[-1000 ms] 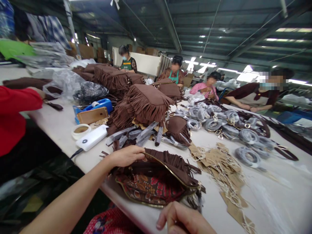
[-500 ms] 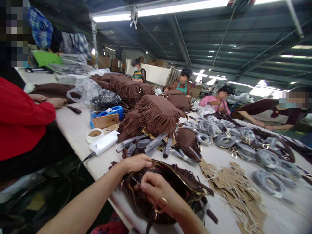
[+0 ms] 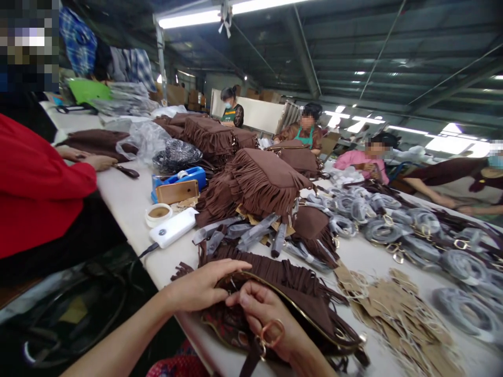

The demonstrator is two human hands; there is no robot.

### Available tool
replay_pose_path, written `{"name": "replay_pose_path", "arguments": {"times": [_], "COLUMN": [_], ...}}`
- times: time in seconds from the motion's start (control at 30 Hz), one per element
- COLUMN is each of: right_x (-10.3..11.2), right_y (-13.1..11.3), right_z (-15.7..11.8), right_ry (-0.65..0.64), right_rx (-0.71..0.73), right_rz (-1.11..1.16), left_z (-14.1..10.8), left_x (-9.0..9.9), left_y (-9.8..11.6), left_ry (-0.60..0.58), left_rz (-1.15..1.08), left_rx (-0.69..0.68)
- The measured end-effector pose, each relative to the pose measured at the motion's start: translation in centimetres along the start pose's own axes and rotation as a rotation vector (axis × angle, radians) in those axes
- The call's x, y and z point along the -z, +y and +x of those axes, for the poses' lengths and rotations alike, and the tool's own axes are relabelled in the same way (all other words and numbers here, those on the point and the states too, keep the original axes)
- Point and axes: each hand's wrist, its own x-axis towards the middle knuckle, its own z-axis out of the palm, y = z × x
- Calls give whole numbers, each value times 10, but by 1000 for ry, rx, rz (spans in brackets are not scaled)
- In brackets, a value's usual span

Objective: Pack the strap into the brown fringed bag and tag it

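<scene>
A brown fringed handbag [image 3: 314, 309] lies at the table's near edge, its gold zip open and patterned lining showing. My left hand [image 3: 206, 287] holds the bag's left rim, with straight fingers over the edge and the thumb inside. Beside it, my right hand [image 3: 261, 306] is closed in a pinch at the bag's mouth. A thin pale strand shows near its fingertips, but what they pinch is too small to make out. A gold clasp [image 3: 271, 335] on a dark strap [image 3: 251, 358] lies against my right hand.
Fringed bags [image 3: 267, 175] are piled ahead, with wrapped straps [image 3: 393, 230] rightward. Tan tags [image 3: 401, 314] lie right of the handbag. A tape dispenser [image 3: 192, 178], phone [image 3: 176, 191], tape roll [image 3: 158, 213] and white corded device [image 3: 173, 229] stand left. Several co-workers surround the table.
The handbag's right end has swung out to the right and its fringed side shows more. My left thumb now shows inside the rim. The view has turned slightly left.
</scene>
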Motion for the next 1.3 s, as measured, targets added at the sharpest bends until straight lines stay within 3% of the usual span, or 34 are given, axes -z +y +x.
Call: {"name": "replay_pose_path", "arguments": {"times": [0.13, 0.33, 0.47, 0.67, 0.87, 1.0, 1.13, 1.3], "right_x": [1, 7, 9, 11, 11, 1, -10, -7], "right_y": [3, -1, -3, 12, 26, 28, 27, 23], "right_z": [-1, -6, -15, -16, -9, 0, 7, -3], "right_ry": [23, 68, 141, 224, 264, 225, 239, 213], "right_rx": [16, 41, 42, 46, 61, -6, 67, -15], "right_rz": [26, 10, -207, -609, -437, -312, -345, -292], "left_z": [7, 16, 18, 25, 27, 25, 25, 29], "left_x": [-3, -10, -5, -2, -2, -3, -4, -7], "left_y": [-4, 1, 0, 0, -2, -5, -9, -14], "left_ry": [-87, 11, -17, 57, 63, 83, 117, 156], "left_rz": [35, 15, -156, -446, -495, -416, -362, -598], "left_rx": [-41, -8, 73, 299, 348, 290, 235, 332]}}
